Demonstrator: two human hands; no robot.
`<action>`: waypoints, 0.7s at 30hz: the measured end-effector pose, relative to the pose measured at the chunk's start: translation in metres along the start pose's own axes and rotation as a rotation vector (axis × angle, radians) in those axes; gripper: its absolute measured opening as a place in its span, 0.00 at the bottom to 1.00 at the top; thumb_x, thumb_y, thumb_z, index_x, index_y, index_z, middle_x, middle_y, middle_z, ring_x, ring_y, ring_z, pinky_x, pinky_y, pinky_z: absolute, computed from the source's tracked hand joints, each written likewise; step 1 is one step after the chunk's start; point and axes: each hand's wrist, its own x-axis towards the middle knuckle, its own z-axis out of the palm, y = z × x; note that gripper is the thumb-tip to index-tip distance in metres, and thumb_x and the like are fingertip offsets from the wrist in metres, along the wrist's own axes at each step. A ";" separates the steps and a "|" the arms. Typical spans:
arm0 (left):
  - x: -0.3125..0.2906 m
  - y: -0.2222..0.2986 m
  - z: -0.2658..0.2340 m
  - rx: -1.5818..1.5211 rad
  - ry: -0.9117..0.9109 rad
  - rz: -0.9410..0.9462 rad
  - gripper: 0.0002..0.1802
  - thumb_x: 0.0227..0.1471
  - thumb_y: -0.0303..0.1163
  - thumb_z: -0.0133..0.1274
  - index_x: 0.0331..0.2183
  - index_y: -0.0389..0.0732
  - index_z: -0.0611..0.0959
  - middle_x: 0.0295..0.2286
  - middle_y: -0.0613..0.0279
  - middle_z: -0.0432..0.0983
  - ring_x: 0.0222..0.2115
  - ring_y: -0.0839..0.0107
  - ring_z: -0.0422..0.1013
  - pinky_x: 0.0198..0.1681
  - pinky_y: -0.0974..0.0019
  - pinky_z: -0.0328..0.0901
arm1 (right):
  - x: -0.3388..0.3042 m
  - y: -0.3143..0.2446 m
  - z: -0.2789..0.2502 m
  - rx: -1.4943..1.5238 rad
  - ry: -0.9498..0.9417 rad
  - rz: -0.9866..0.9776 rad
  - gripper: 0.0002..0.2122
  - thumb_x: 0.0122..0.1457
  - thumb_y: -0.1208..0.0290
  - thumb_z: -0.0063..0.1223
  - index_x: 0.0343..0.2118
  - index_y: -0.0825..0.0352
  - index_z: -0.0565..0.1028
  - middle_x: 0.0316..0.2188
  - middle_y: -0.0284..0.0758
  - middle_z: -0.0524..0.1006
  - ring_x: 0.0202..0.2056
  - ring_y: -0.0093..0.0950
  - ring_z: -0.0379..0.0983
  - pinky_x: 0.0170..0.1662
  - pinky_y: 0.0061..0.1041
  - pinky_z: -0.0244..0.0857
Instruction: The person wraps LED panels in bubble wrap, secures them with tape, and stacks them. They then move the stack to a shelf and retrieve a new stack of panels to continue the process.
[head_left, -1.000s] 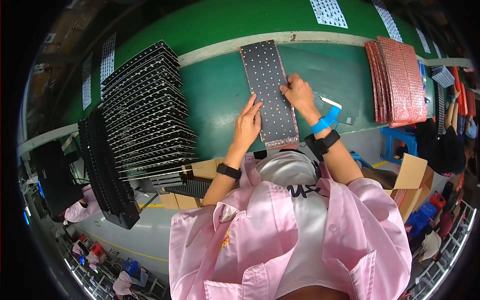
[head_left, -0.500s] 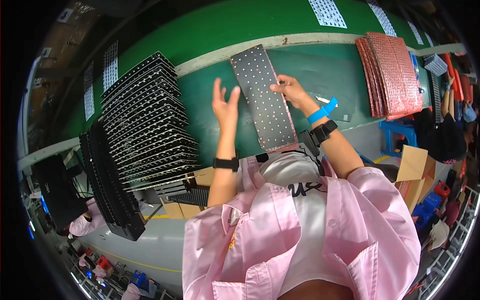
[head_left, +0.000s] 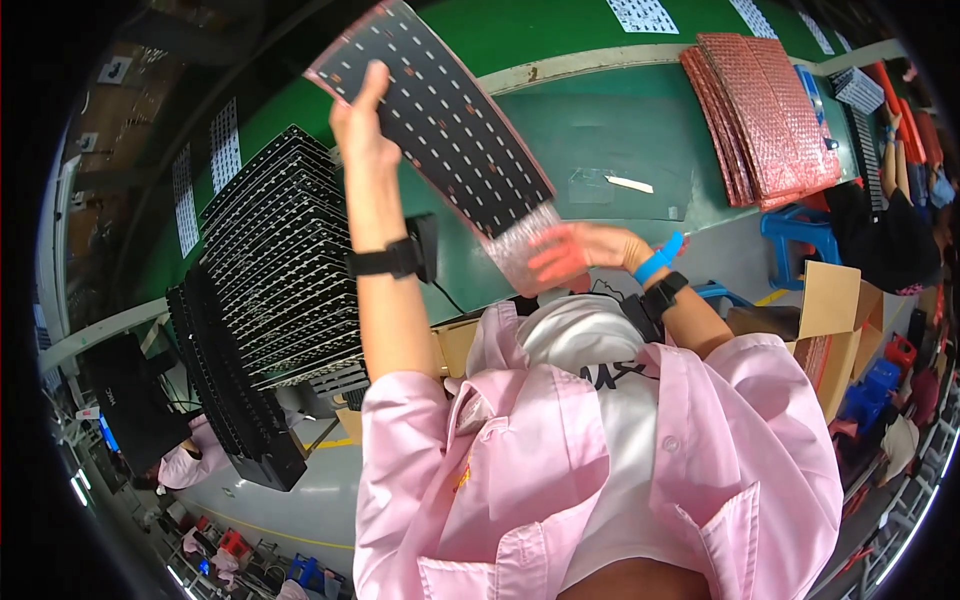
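A long black circuit panel (head_left: 440, 110) with rows of small pale marks is tilted up over the bench, inside a clear pinkish bubble-wrap bag (head_left: 520, 252). My left hand (head_left: 365, 130) is closed on its left long edge, thumb across the dotted face. At the lower end, where the bag extends past the panel, my right hand (head_left: 585, 250) grips the bag; its fingers are blurred and look reddish against the plastic. On the bench to the left, several similar black panels (head_left: 285, 260) stand in a close row.
Pink bubble-wrap bags (head_left: 765, 120) are stacked at the right of the green bench (head_left: 590, 120). A small white tool (head_left: 630, 184) lies mid-bench. A blue stool (head_left: 797, 240) and an open cardboard box (head_left: 830, 310) are at the right. A black slotted rack (head_left: 225, 370) borders the panel row.
The panel has moved left and up and turned, its upper end now leaning left. My left hand, open before, has closed on its edge. My right hand has shifted to the bag's lower end.
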 end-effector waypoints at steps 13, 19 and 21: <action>-0.059 -0.030 0.013 0.762 -0.306 0.704 0.13 0.34 0.21 0.53 0.30 0.36 0.75 0.27 0.59 0.72 0.28 0.71 0.69 0.34 0.70 0.61 | -0.007 0.009 0.010 -0.345 0.409 -0.069 0.11 0.50 0.75 0.42 0.38 0.71 0.66 0.33 0.37 0.71 0.32 0.26 0.70 0.35 0.19 0.66; -0.163 -0.077 -0.041 1.155 -0.604 0.586 0.16 0.33 0.23 0.49 0.32 0.41 0.72 0.39 0.63 0.68 0.45 0.62 0.60 0.48 0.52 0.46 | -0.013 0.017 0.017 -0.161 0.385 -0.259 0.11 0.50 0.77 0.41 0.37 0.72 0.66 0.33 0.35 0.70 0.35 0.26 0.68 0.37 0.24 0.65; -0.178 -0.095 -0.054 1.249 -0.596 0.573 0.18 0.33 0.23 0.49 0.34 0.42 0.71 0.40 0.64 0.67 0.46 0.63 0.58 0.49 0.51 0.45 | -0.011 0.025 0.001 -0.110 0.467 -0.241 0.11 0.50 0.77 0.42 0.37 0.72 0.66 0.33 0.35 0.70 0.34 0.26 0.68 0.37 0.24 0.64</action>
